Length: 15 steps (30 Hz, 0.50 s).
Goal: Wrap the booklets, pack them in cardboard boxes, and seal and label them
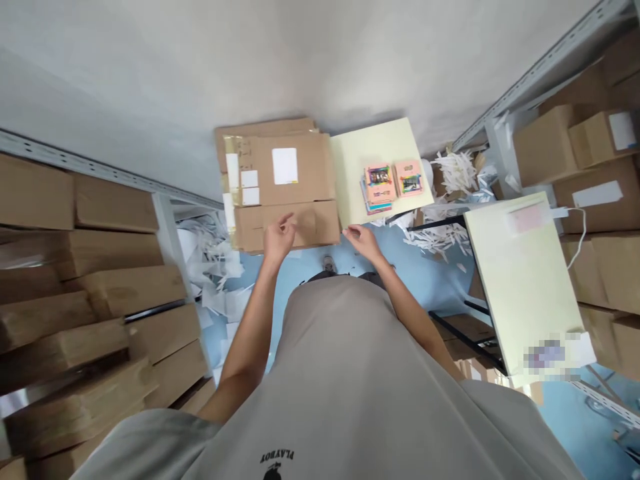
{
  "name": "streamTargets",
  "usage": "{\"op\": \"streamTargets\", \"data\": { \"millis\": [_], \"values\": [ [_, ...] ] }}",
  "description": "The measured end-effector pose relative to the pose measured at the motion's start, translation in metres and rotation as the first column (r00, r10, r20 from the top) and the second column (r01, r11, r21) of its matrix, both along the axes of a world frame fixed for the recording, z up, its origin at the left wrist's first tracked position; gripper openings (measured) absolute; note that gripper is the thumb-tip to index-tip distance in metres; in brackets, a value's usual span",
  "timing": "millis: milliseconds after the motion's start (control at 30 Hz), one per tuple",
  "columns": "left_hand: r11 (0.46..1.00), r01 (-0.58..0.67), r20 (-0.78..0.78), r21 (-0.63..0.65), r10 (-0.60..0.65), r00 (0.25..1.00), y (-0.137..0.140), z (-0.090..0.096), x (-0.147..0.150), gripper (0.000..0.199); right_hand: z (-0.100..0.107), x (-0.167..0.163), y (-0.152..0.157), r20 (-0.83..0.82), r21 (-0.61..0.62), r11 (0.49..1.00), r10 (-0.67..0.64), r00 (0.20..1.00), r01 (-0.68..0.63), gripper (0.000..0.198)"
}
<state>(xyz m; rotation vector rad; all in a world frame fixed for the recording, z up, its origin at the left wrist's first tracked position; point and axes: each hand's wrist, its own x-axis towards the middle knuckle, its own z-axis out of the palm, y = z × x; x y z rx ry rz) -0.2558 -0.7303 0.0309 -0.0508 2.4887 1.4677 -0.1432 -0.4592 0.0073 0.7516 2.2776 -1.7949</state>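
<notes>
A brown cardboard box point(313, 170) lies on the table against the wall, looking flat or nearly so, with white labels and tape along its left side. Over its front flap is my left hand point(280, 239), index finger stretched out and fingers apart, holding nothing I can see. My right hand point(364, 243) is just off the box's front right corner, fingers loosely bent and apart, with nothing visible in them. Whether either hand touches the cardboard, I cannot tell. To the right, pink picture-fronted packs point(380, 181) are stacked on the pale yellow tabletop point(350, 150), beside another pink pack point(409, 179).
Shelves of cardboard boxes point(140, 287) rise on my left, and more boxes point(600, 193) on my right. A second pale table point(520, 280) stands at right. White paper scraps point(440, 240) and sheets point(225, 300) litter the blue floor. A wall is ahead.
</notes>
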Motion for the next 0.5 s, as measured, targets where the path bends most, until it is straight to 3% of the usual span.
{"op": "streamTargets", "data": {
  "millis": [133,233,400,500],
  "values": [
    [0.964,-0.168,-0.110,-0.204,0.147,0.983,-0.081,-0.025,-0.025,0.051,-0.017,-0.028,-0.048,0.190,0.104,0.994,-0.057,0.980,0.038,0.030],
    [0.960,-0.172,-0.026,-0.221,0.170,0.985,-0.115,-0.040,-0.026,0.053,-0.016,-0.031,-0.063,0.211,0.145,0.986,-0.108,0.972,0.078,0.035],
    [0.979,-0.104,0.080,-0.174,0.119,0.990,-0.124,-0.049,-0.014,0.050,-0.002,-0.019,-0.053,0.184,0.150,0.976,-0.182,0.966,0.155,0.035],
    [0.986,-0.154,0.171,-0.069,0.164,0.972,-0.117,-0.045,-0.009,0.050,0.006,-0.012,-0.040,0.055,0.017,0.928,-0.373,0.926,0.373,0.047]
  ]
}}
